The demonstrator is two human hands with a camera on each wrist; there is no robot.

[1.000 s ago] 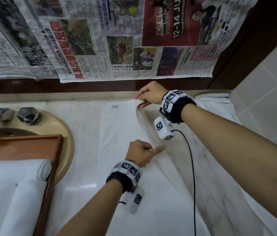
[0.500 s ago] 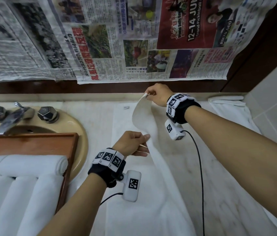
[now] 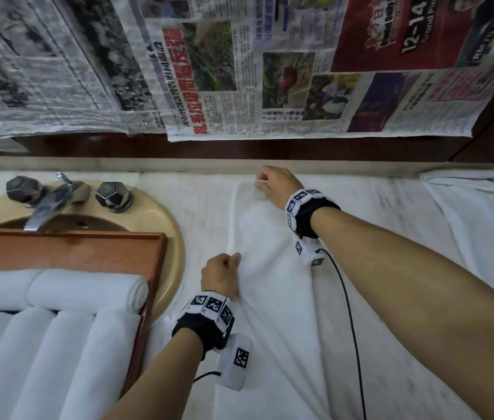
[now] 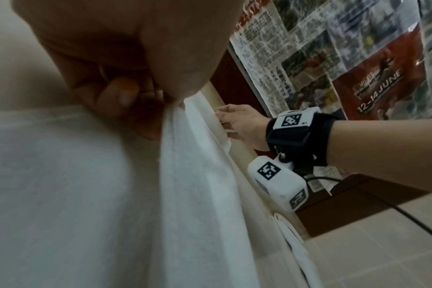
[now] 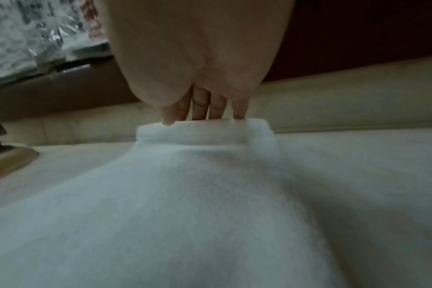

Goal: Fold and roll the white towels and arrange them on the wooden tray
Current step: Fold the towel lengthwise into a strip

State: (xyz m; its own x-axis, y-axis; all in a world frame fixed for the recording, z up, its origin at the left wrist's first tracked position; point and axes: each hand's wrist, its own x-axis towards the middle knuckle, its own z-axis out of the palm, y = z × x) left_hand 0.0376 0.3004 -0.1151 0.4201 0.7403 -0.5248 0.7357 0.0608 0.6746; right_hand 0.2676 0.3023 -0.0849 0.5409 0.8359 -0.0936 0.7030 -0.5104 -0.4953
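Note:
A white towel (image 3: 273, 286) lies lengthwise on the marble counter, folded over on itself into a long strip. My right hand (image 3: 265, 184) pinches its far end near the back wall; the same far end of the towel (image 5: 205, 132) shows under my fingertips (image 5: 200, 111) in the right wrist view. My left hand (image 3: 224, 272) pinches the towel's left edge (image 4: 175, 124) about halfway down. The wooden tray (image 3: 94, 253) sits over the sink at the left, with several rolled white towels (image 3: 57, 344) in it.
A beige sink (image 3: 161, 225) with a chrome tap (image 3: 48, 204) and two dark knobs lies behind the tray. Another white towel (image 3: 476, 213) lies spread at the right by the tiled wall. Newspaper (image 3: 239, 71) hangs above the counter. A black cable (image 3: 349, 322) trails from my right wrist.
Both hands have carried the towel's right edge up and over to the left and laid it down, so the towel now lies doubled. The view has shifted left.

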